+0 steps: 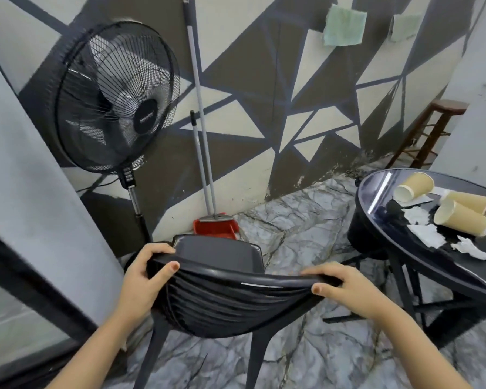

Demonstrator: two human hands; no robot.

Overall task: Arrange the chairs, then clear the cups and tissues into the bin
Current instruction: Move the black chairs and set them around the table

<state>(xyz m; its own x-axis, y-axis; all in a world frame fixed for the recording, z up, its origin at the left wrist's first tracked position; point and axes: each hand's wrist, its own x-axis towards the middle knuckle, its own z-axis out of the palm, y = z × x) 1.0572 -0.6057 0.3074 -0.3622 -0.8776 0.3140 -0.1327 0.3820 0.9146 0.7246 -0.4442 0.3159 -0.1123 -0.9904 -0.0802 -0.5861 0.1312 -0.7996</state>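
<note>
The black plastic chair with a slatted, curved backrest (pixel 222 301) stands on the marbled grey floor (pixel 300 237) right in front of the person, its seat facing away toward the painted wall, with the round black glass-topped table (pixel 376 209) just to its right. The left hand (pixel 145 279) grips the left end of the backrest's top rail, fingers curled over the far side and thumb pressed on the near side; the right hand (pixel 345 287) clamps the right end of the same rail in the same way. The step in hand looks to be the first one, arranging the chairs, with nothing on the table cleared yet. On the tabletop lie several tan paper cups (pixel 460 214) tipped on their sides, and crumpled white tissues (pixel 429 234) are scattered beside them. No bin shows in this view. The next move likely calls for swinging or sliding the chair toward the table, keeping its legs clear of the table's black base and of the red dustpan (pixel 216 228) leaning with its long grey handle in the corner. A black pedestal fan (pixel 115 94) stands to the left and a wooden stool (pixel 432 130) sits far right
</note>
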